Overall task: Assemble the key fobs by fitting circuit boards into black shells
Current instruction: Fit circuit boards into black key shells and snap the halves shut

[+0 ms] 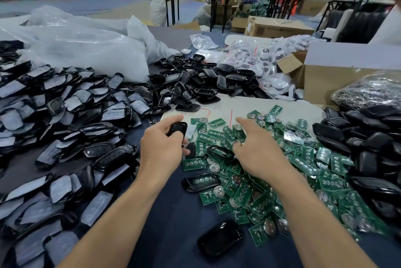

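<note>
A black shell is held in the left hand above the middle of the surface; the fingers and thumb are curled round it, clamped on its sides. Just to its right, the right hand is held over the pile of green circuit boards, its forefinger stretched out straight and the other fingers bent down towards the boards; whether a board is pinched cannot be told. An open black frame is seen lying on the boards, touching the right thumb. A shell with a grey button pad is seen at the left rim of the pile, and a glossy black shell lies apart, nearer the near edge.

The circuit boards are spread from the middle towards the right edge, partly over a white sheet. A heap of black shells is piled towards the far edge, a second one along the right edge, and a broad heap of grey-padded shells fills the left side. Clear plastic bags are seen at the far left corner and a cardboard box at the far right.
</note>
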